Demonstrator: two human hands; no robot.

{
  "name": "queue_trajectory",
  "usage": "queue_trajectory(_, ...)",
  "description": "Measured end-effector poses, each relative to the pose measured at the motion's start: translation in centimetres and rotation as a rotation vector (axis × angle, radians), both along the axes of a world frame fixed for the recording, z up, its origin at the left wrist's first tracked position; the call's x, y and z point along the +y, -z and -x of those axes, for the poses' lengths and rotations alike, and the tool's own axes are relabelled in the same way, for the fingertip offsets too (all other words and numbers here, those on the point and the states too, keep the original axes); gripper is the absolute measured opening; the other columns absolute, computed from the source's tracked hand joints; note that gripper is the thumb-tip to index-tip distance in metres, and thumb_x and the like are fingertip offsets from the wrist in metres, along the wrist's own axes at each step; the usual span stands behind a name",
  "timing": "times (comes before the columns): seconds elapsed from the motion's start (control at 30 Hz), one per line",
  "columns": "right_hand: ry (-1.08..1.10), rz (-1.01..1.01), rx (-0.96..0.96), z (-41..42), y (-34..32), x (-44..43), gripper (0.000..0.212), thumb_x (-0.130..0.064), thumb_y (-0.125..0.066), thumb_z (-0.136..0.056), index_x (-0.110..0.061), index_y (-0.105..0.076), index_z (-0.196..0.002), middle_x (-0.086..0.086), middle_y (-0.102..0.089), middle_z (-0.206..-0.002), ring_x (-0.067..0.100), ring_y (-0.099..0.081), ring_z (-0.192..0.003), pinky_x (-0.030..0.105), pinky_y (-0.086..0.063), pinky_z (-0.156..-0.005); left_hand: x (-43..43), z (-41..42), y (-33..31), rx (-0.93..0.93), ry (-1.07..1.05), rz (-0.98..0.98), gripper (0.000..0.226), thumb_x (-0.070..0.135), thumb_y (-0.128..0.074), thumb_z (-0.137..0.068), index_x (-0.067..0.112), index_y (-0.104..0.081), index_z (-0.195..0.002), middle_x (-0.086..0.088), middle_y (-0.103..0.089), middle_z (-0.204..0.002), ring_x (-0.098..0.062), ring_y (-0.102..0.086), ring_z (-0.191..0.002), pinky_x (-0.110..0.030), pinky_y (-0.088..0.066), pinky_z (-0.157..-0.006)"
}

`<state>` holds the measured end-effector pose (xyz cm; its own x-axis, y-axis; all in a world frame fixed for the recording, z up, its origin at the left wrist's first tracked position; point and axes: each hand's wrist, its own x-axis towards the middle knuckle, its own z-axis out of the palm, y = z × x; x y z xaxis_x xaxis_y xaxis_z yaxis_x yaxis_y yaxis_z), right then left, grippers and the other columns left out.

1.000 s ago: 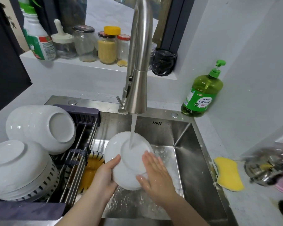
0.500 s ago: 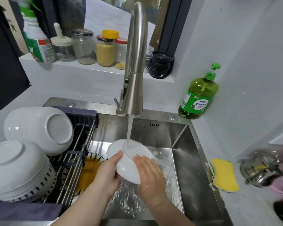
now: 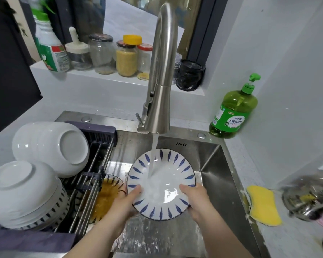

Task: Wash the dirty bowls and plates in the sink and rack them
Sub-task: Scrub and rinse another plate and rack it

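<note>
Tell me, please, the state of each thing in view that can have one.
tap, running onto the plate.
plate, face up under the stream.
left hand, grips the plate's rim.
right hand, grips the plate's rim.
white bowls, stacked, bottoms showing, on the rack.
dirty dish, in the sink below the rack, orange residue.
sponge, lying on the counter.

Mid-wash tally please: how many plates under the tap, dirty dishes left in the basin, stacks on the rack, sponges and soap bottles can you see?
Blue-patterned plate under the tap: 1
Dirty dish seen in the basin: 1
Stacks of upturned dishes on the rack: 2
Yellow sponge: 1
Green soap bottle: 1
Total: 6
</note>
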<state>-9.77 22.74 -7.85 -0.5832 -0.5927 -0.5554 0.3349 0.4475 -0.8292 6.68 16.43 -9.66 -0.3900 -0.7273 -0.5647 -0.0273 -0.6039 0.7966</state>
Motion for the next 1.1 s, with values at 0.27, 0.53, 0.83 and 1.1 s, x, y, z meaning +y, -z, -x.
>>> queue_trajectory(0.27, -0.225, -0.069, -0.096, -2.1, 0.3, 1.0, 0.015, -0.004, -0.047, -0.093, -0.006, -0.060, -0.100, 0.012, -0.066, -0.090, 0.021, -0.064, -0.065, 0.030, -0.054, -0.055, -0.6, -0.3, -0.4, 0.006, -0.128, -0.091, 0.017, 0.004, -0.043, -0.094, 0.007, -0.057, -0.087, -0.011, -0.065, -0.081, -0.027, -0.060, -0.077, -0.036, -0.047, -0.072)
queue_trajectory(0.53, -0.024, 0.179, -0.184, -6.7, 0.5, -1.0, 0.020, -0.001, -0.040, -0.095, -0.013, -0.056, -0.097, 0.009, -0.066, -0.083, 0.015, -0.065, -0.052, 0.023, -0.049, -0.042, 0.7, 0.9, 0.4, 0.080, -0.170, -0.070, 0.022, -0.004, -0.049, -0.086, -0.006, -0.060, -0.105, -0.021, -0.069, -0.094, -0.032, -0.065, -0.086, -0.040, -0.051, -0.081)
queue_trajectory(0.83, -0.201, -0.084, -0.016, -4.3, 0.4, -1.9, 0.027, -0.010, -0.045, -0.095, -0.007, -0.049, -0.068, -0.003, -0.049, -0.032, 0.005, -0.035, -0.023, 0.012, -0.023, -0.030, -2.4, -0.4, -0.6, -0.040, -0.101, 0.025, 0.023, -0.012, -0.044, -0.087, 0.007, -0.057, -0.083, -0.008, -0.063, -0.075, -0.018, -0.060, -0.056, -0.017, -0.049, -0.040)
queue_trajectory(1.1, -0.124, -0.046, -0.070, -6.5, 1.2, -2.1, 0.028, -0.007, -0.043, -0.093, -0.004, -0.050, -0.066, 0.000, -0.051, -0.037, 0.006, -0.037, -0.024, 0.012, -0.024, -0.030, -2.5, 0.2, -0.8, -0.098, -0.106, 0.005, 0.023, -0.017, -0.042, -0.083, 0.000, -0.057, -0.081, -0.011, -0.062, -0.068, -0.022, -0.058, -0.058, -0.021, -0.051, -0.040)
